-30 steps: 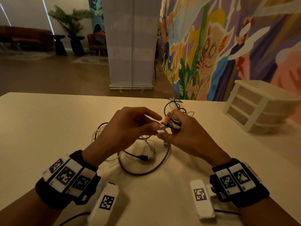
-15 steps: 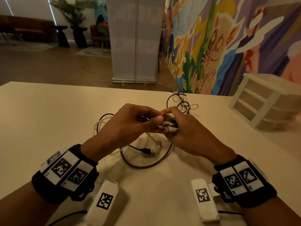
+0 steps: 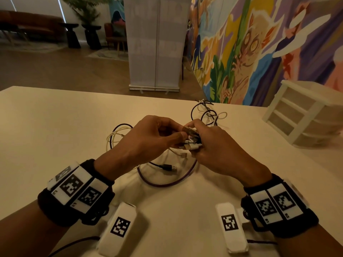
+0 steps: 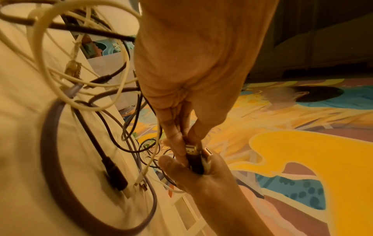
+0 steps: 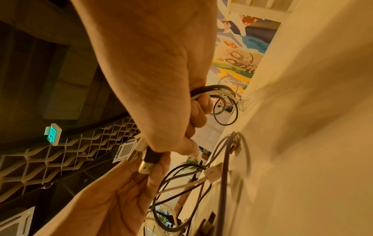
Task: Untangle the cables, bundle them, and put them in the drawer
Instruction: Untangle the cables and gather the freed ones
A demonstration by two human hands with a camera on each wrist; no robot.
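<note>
Joining hands [image 3: 185,143]: clustered cable plugs [image 3: 191,140]

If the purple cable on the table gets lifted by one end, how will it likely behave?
Probably floppy but springy: the purple cable lies in one wide smooth loop, so it may hold some curve. It looks thicker than the white cables, so likely heavier. It passes under the right hand among other leads, so it may snag.

My left hand [image 3: 148,140] and right hand [image 3: 219,149] meet above the table [image 3: 55,127], plugs [image 3: 191,140] between my fingertips. Cables [image 3: 167,180] lie beneath them; the drawer unit [image 3: 306,115] stands far right.
</note>
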